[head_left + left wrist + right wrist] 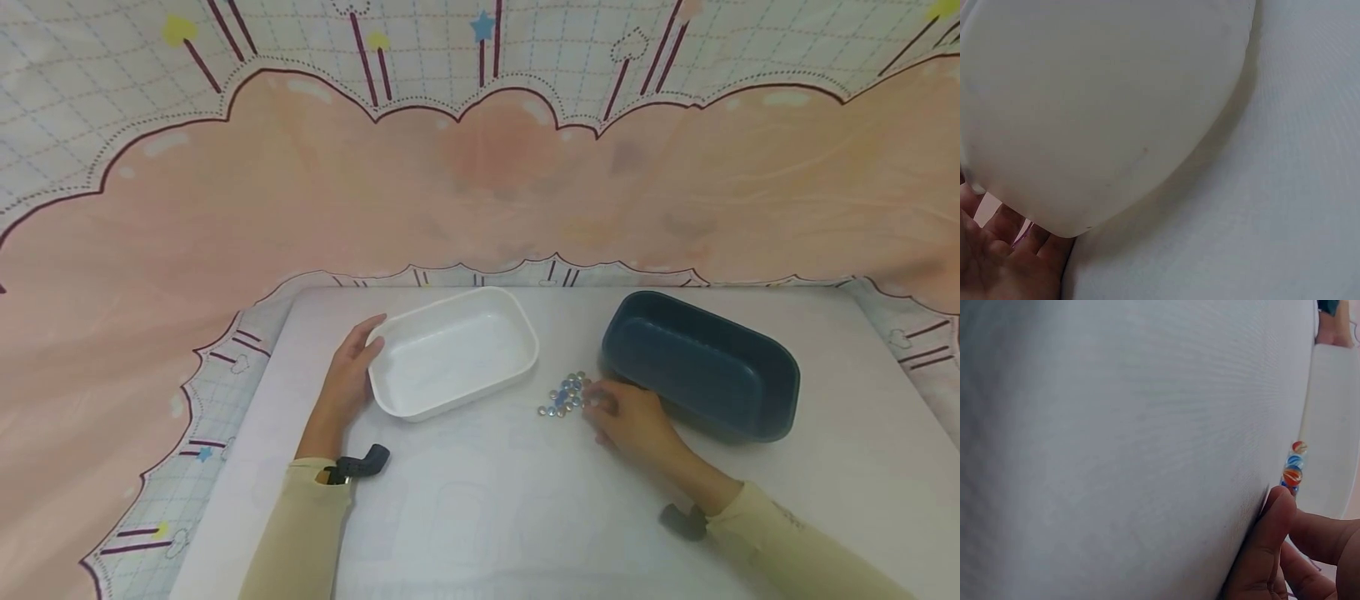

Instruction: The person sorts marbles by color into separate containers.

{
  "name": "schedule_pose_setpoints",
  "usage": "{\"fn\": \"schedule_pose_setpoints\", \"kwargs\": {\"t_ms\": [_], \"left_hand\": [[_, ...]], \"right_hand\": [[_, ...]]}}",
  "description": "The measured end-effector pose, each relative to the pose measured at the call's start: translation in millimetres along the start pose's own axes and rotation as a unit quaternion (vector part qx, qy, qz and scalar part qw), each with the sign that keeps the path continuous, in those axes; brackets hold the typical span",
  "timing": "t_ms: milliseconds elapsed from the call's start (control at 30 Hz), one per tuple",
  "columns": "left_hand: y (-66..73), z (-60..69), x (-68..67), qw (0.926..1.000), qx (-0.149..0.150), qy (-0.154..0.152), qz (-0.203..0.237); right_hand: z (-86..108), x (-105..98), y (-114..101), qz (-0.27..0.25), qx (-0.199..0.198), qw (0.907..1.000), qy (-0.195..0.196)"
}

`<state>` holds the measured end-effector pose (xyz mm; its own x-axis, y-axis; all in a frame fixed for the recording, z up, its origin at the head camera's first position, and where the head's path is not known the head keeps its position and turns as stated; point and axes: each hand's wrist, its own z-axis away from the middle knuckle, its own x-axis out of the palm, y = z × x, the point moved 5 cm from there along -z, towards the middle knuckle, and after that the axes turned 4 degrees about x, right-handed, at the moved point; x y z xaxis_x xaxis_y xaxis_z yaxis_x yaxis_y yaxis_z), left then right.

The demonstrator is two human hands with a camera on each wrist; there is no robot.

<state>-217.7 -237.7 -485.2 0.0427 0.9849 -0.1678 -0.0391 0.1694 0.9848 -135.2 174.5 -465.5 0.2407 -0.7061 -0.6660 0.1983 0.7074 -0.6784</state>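
Marbles (564,397) are lying left of the nearer right hand (632,417), its pinch unclear; the left hand (349,365) is gripping the white tray (453,354).

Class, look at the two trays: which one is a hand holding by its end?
The white tray: the left hand holds its left end. The dark blue tray is not held; the right hand is at the marbles.

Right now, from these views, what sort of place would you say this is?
Probably a makeshift indoor tabletop activity area: a white table, a printed fabric backdrop behind it, and a cluster of swirled marbles lying on the tabletop.
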Motion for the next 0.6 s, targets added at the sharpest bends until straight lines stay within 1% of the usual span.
{"fn": "schedule_pose_setpoints", "kwargs": {"t_ms": [133,233,400,600], "left_hand": [[-0.8,-0.8,-0.4,1.0,-0.003,0.0,0.004],[-0.6,-1.1,-0.2,0.9999,-0.002,-0.001,0.011],[-0.2,-0.7,0.1,0.9999,0.001,-0.003,0.011],[-1.5,-1.4,-0.1,0.9999,-0.006,-0.002,0.014]], "right_hand": [[-0.2,-0.1,-0.6,0.002,0.003,1.0,0.003],[-0.2,-0.2,-1.3,0.006,-0.002,1.0,0.004],[-0.1,0.2,-1.2,0.012,0.002,0.9999,0.001],[0.6,0.4,-1.7,0.021,-0.001,0.9998,0.003]]}}
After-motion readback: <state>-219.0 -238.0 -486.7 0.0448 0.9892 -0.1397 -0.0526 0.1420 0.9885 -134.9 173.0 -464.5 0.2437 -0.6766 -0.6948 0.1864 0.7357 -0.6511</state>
